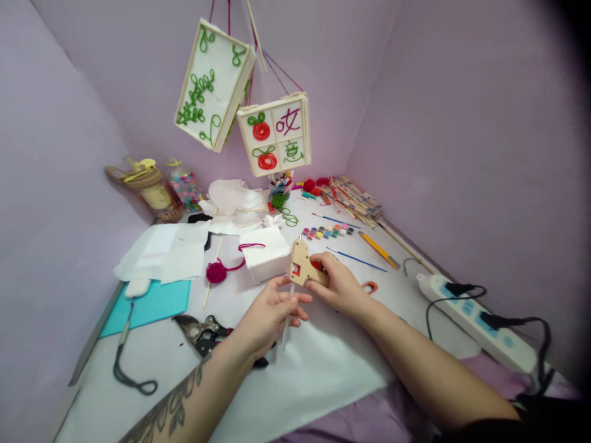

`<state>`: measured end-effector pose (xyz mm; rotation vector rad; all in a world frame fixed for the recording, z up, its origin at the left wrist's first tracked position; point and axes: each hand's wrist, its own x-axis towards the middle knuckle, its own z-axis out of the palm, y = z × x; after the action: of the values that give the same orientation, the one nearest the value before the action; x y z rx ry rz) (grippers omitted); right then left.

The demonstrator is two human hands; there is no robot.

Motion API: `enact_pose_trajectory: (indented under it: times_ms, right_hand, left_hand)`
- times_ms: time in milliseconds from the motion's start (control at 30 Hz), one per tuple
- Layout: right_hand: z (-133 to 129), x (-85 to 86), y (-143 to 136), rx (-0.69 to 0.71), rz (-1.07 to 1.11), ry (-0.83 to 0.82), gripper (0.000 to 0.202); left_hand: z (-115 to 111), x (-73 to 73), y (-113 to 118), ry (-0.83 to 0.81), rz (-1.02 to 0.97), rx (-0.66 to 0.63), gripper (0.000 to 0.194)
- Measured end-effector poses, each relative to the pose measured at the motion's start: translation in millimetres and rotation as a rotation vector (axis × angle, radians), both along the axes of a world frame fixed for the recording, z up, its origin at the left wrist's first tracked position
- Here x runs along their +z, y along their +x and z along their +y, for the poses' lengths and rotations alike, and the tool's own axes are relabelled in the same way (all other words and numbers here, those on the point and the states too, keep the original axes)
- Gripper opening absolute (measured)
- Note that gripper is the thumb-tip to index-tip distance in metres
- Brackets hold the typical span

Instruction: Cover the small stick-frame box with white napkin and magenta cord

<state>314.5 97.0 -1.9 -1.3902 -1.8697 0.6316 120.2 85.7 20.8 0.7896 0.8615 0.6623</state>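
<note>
My right hand is wrapped round the handle of a beige glue gun, whose nozzle points up and away. Just below the gun's rear end, my left hand pinches a translucent glue stick that hangs downward from the gun. Beyond my left hand stands a white box with magenta yarn lying across its top. That yarn runs to a magenta ball on the left. Black pruning shears lie partly behind my left forearm.
Two decorated lantern panels hang above the table's back. On the right are a power strip, a yellow cutter, brushes and paint pots. A turquoise board lies left; a cup stands at the back left.
</note>
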Motion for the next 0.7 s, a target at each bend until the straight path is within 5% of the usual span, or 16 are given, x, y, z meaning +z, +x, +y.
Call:
enact_pose_trajectory:
  times_ms: [233, 367, 433, 600, 700]
  right_hand:
    - [2.2, 0.4, 4.1, 0.026, 0.273, -0.120, 0.036]
    - [4.3, 0.2, 15.3, 0.067, 0.481, -0.205, 0.042]
    - [4.6, 1.3, 19.6, 0.107, 0.583, -0.277, 0.048]
    - [2.6, 11.0, 21.2, 0.209, 0.765, -0.423, 0.057]
    - [2.0, 14.2, 21.8, 0.179, 0.791, -0.453, 0.053]
  left_hand:
    - [-3.5, 9.2, -7.4, -0.008, -0.139, -0.261, 0.103]
    - [4.5, 9.8, -19.3, 0.083, 0.016, -0.428, 0.069]
    - [9.2, 10.1, -23.5, 0.209, 0.190, -0.339, 0.046]
    - [19.0, 23.4, -34.4, 0.719, 0.560, 0.137, 0.015]
    - [33.7, 41.6, -40.9, 1.007, 0.786, 0.169, 0.017]
